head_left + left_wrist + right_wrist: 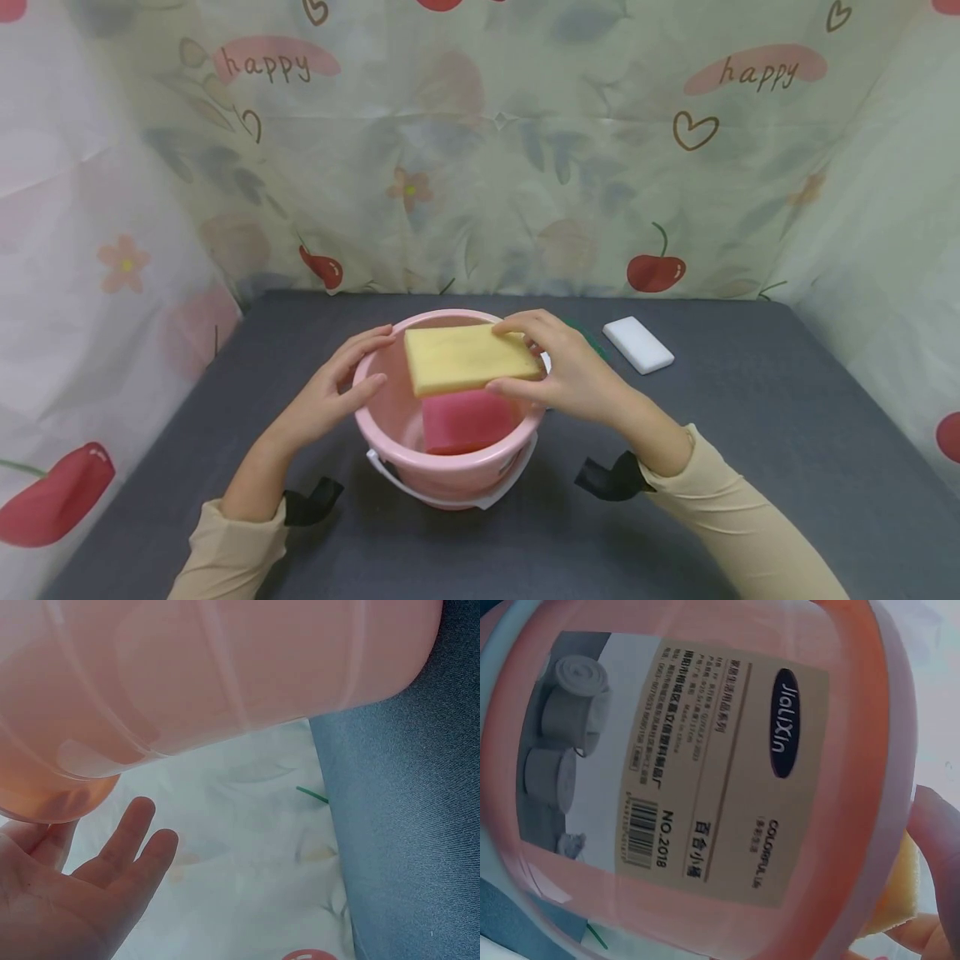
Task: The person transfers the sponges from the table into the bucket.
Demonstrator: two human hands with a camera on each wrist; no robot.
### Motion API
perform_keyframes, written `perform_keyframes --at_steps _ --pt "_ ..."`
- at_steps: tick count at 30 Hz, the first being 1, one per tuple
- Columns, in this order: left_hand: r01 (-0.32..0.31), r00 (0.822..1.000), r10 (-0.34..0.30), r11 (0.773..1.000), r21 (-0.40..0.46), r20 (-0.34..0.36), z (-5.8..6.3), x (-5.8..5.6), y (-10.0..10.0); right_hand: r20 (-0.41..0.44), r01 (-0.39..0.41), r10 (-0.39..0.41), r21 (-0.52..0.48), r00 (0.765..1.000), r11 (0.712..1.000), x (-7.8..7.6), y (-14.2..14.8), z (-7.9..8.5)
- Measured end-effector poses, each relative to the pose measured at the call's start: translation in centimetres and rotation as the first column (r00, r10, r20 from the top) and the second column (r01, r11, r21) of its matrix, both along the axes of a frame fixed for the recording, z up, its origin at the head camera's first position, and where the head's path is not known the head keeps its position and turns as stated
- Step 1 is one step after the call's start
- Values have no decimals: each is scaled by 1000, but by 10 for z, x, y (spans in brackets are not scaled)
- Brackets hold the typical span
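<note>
A pink bucket [450, 462] stands upright on the table, its white handle hanging down at the front. My right hand [573, 371] pinches the right end of a yellow sponge [468, 358], thumb on the near edge and fingers on the far one, above the bucket's mouth. Part of the same sponge [896, 889] shows past the rim in the right wrist view. Inside the bucket lies a pink-red sponge [465, 421], partly hidden by the yellow one. My left hand [322, 396] is at the left rim with relaxed fingers; the left wrist view shows its fingertips [161, 844] extended beside the bucket.
A white sponge block [639, 344] lies on the dark table [720, 400], right of the bucket. Something green [588, 337] shows behind my right hand, mostly hidden. Patterned cloth [487, 167] hangs at the back and both sides. A printed label [690, 765] covers the bucket's side.
</note>
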State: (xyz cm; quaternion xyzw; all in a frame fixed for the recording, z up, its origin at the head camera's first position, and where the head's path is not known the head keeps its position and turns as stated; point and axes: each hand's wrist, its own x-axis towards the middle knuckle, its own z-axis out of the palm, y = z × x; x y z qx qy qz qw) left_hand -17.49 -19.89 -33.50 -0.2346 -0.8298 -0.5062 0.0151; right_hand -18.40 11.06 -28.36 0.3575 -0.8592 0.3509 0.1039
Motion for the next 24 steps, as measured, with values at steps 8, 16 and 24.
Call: perform_keyframes --at_steps 8,16,24 --pt "-2 1000 3 1000 -10 7 0 0 0 11 22 -23 58 1000 998 -2 -7 -3" --pt "-5 1000 5 1000 -8 11 -1 -1 0 26 49 -51 93 998 994 -4 -12 -4" --pt "-1 1000 1 1000 8 10 -2 -1 0 66 73 -83 137 994 988 -8 -19 -5"
